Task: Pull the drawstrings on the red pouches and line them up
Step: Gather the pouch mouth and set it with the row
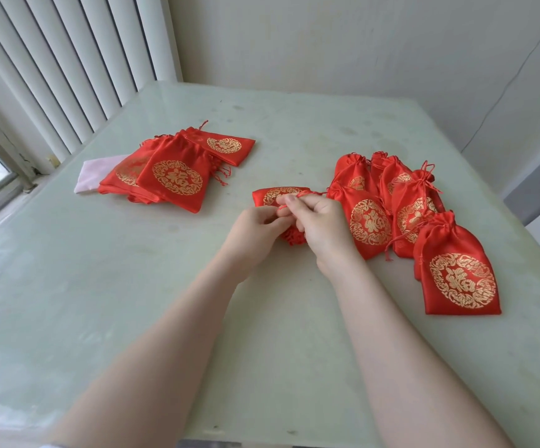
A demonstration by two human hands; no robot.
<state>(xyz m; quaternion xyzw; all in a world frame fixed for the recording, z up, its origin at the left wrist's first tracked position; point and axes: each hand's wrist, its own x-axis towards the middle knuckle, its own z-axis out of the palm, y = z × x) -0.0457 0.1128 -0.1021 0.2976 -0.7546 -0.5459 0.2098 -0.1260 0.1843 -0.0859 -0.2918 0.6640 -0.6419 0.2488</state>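
Both forearms came in from the near edge of the pale green table (133, 286); left hand (255, 232) and right hand (322, 226) met at table centre, touching or nearly so; both had fingers curled, each pinching a thin red drawstring (307, 194) at the mouth of one red pouch (275, 194). That pouch lay just beyond the fingertips; its long axis ran roughly left-right, flat end left, mouth end toward the hands; some gathered red fabric showed under the hands, exact state of the mouth hidden. Judged: cinching step in progress; the pull should go outward, hands apart along a line across the mouth; the right hand sat nearer the string that ran off right. Right of the hands, just beside them, a row of cinched pouches (372, 226) overlapped, necks pointing away; nearest one (459, 273) lay at the front right; likely the line-up, so the held pouch probably belongs on that side, closer to the right hand. Farther left, well apart, a stack of flat pouches (173, 177) sat partly on a pink cloth (95, 176), probably not yet done; white blinds (68, 76) behind.
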